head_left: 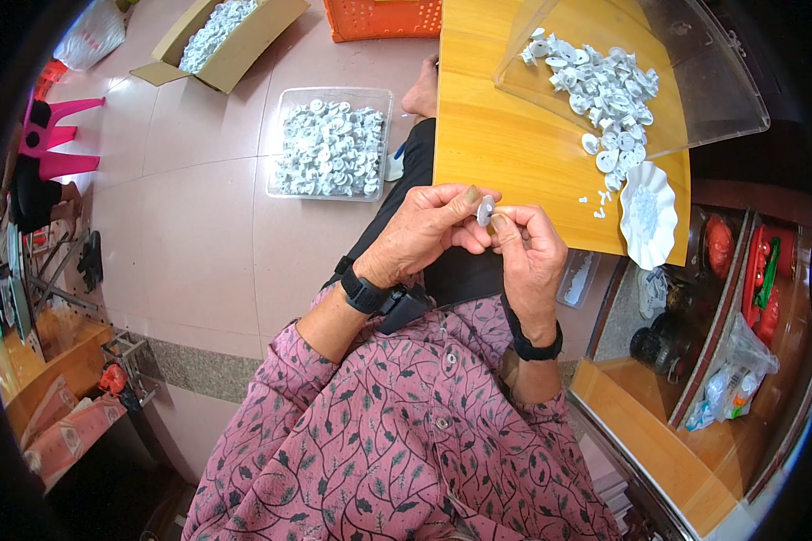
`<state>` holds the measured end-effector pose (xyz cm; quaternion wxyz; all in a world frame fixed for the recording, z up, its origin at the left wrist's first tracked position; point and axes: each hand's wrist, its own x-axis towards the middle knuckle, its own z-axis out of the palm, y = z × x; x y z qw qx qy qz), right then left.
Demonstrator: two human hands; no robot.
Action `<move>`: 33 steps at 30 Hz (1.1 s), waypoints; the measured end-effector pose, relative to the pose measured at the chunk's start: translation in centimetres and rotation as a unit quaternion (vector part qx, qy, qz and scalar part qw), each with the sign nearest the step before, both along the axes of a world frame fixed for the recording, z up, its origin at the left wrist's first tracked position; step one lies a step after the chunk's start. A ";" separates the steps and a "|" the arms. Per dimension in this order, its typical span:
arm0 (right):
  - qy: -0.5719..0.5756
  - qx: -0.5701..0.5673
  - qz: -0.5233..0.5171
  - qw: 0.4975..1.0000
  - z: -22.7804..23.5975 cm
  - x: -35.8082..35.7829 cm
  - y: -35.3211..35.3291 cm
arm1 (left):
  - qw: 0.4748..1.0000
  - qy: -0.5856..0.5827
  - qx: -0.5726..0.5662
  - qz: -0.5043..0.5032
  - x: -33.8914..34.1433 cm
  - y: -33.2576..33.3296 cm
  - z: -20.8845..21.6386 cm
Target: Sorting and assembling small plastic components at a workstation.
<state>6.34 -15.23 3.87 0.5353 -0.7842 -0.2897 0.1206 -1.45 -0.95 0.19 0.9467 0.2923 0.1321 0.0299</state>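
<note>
Between the thumb and fingers of my left hand (417,225) is a small white round plastic piece (484,210), held edge-on over my lap. My right hand (530,257) is pinched closed against the near side of that piece; whatever its fingertips hold is too small to tell. Just right of my hands, a few tiny white pegs (599,214) lie loose on the yellow wooden table (514,171). Beside them stands a white fluted dish (663,234) with small pale parts in it. A heap of similar white plastic pieces (604,86) spreads across the table farther back.
A clear plastic tub (273,185) full of white pieces stands on the tiled floor at left. Behind it are a cardboard box (244,56) of white parts and an orange crate (383,22). A clear lid-like tray (722,99) tilts on the table. Pink stool legs (72,162) show far left.
</note>
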 end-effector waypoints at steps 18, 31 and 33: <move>-0.017 -0.058 -0.152 0.986 -1.9 2.8 -7.1 | 0.935 0.131 0.093 0.315 -5.2 14.4 -6.6; -0.300 -0.194 -0.167 0.919 -1.7 6.1 -6.7 | 0.943 0.143 0.212 0.212 -1.3 8.4 -1.2; -0.372 -0.257 -0.132 0.882 -2.1 7.0 -6.6 | 0.945 0.129 0.259 0.153 0.4 5.9 1.3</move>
